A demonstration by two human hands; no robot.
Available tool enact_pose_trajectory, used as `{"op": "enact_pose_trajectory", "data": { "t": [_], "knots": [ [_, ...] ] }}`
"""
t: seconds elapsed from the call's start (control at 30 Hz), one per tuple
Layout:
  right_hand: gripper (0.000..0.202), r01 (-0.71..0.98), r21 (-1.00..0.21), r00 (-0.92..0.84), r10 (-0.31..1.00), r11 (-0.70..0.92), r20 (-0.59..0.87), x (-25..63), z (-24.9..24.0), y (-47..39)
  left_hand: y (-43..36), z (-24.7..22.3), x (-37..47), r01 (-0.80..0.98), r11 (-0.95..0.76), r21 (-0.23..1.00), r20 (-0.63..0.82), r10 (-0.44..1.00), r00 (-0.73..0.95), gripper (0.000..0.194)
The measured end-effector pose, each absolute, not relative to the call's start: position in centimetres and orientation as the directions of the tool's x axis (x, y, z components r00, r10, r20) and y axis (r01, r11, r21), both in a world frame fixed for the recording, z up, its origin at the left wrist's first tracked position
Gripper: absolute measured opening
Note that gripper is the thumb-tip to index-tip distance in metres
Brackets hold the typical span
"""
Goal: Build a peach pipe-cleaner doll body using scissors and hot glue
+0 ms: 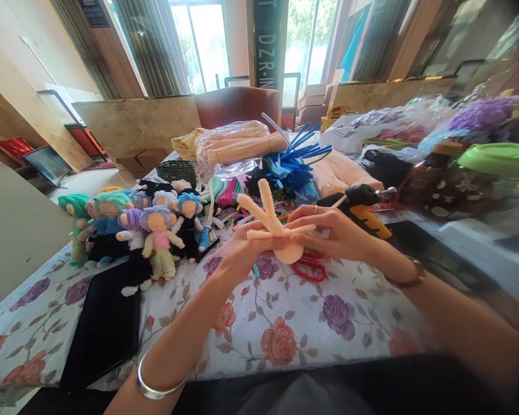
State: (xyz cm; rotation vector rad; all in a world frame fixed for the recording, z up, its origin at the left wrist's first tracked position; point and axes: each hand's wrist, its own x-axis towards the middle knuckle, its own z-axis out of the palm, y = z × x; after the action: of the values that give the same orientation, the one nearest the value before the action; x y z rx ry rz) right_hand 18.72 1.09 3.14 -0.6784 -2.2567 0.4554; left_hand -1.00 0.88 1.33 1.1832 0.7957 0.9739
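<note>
A peach fuzzy figure (271, 222) made of pipe cleaners is held between both hands above the flowered tablecloth. Two thick prongs stick up from it, thinner stems reach out sideways, and a rounded end hangs at the bottom. My left hand (246, 245) grips its left side, fingers partly behind it. On the right, my right hand (328, 230) has its fingers closed round the thin stems. Red-handled scissors (310, 270) lie on the cloth just below and behind the figure.
Several yarn-haired dolls (160, 236) stand at the left, by a black flat object (108, 323). Behind the hands are blue pipe cleaners (296, 164) and wrapped peach bundles (242, 144). A black glue gun (358, 196), a green lid (497, 158) and plastic bags are on the right.
</note>
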Motion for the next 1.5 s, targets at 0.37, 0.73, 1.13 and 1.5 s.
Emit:
{"op": "enact_pose_trajectory", "data": {
  "t": [0.37,0.73,1.13,1.5],
  "knots": [
    [0.019,0.431,-0.506,-0.440,0.663,0.747,0.605,18.3,2.7,1.1,0.9,0.9,-0.8,-0.229,0.058,0.972,0.024,0.940,0.340,0.032],
    [0.019,0.502,-0.435,-0.397,0.646,0.748,0.652,18.1,2.2,1.4,0.8,0.7,-0.6,-0.175,-0.015,0.984,0.063,0.961,0.268,0.032],
    [0.018,0.447,-0.634,-0.385,0.775,0.632,0.501,18.2,1.8,1.7,0.9,0.5,-0.8,0.177,-0.425,0.887,0.369,0.886,0.280,0.018],
    [0.015,0.540,-0.532,-0.320,0.744,0.652,0.587,17.5,1.0,1.4,0.8,0.4,-0.6,0.219,-0.318,0.922,0.269,0.936,0.226,0.019]
  ]
}}
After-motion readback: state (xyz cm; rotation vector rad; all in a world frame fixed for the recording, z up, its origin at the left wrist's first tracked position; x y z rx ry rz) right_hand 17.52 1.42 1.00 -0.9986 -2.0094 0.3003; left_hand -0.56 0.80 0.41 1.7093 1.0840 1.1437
